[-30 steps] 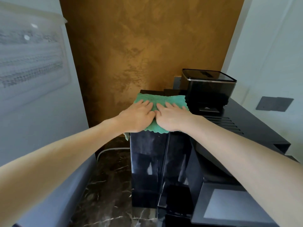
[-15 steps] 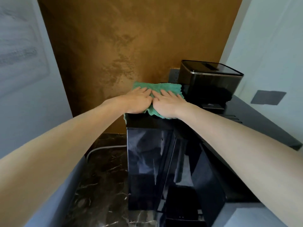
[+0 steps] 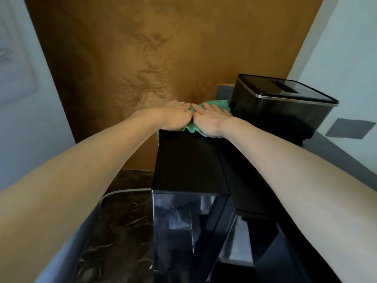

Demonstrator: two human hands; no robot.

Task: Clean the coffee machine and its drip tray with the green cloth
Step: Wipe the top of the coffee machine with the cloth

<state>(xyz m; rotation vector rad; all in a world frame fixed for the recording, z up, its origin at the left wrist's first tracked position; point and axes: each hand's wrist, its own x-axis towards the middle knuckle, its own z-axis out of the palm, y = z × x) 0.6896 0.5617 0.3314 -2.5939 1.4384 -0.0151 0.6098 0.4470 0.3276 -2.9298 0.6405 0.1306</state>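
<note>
1. Both our left hand (image 3: 175, 117) and right hand (image 3: 210, 119) press flat, fingers straight, on the green cloth (image 3: 217, 104), mid-frame.
2. Below them the coffee machine (image 3: 189, 164) top stretches lengthwise toward lower frame; we judge a pull-back stroke comes next.

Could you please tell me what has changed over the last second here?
The left hand and right hand slid the crumpled green cloth from the front edge of the coffee machine's flat black top to its rear. Both stay flat on it.

Both hands, left (image 3: 177, 117) and right (image 3: 210, 120), are lying flat, pressing the green cloth (image 3: 216, 104) onto the coffee machine (image 3: 189, 166) top's far end, beside its bean hopper (image 3: 283, 107).
</note>
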